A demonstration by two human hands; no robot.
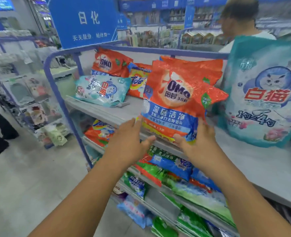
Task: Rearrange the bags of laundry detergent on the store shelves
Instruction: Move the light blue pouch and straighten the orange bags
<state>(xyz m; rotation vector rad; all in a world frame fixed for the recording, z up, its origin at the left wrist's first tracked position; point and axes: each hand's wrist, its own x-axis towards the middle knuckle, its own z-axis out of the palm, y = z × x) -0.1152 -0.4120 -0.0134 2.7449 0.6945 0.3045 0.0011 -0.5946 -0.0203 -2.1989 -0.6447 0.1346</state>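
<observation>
Your right hand (198, 139) has its grip curled round the lower right corner of the orange OMO bag (179, 100), which stands upright at the front edge of the top shelf (107, 112). Your left hand (129, 142) is spread, fingers straight, at the bag's lower left edge. Just right stands a teal cat-print bag (264, 100); a smaller teal bag (102, 90) lies flat further back.

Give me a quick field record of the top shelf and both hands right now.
held bag: orange OMO bag, upright at the top shelf front edge
left hand: open, fingers at the bag's lower left corner
right hand: holds the bag's lower right corner
right neighbour: large teal cat bag, upright
behind: second OMO bag, Tide bag
lying flat: small teal bag
</observation>
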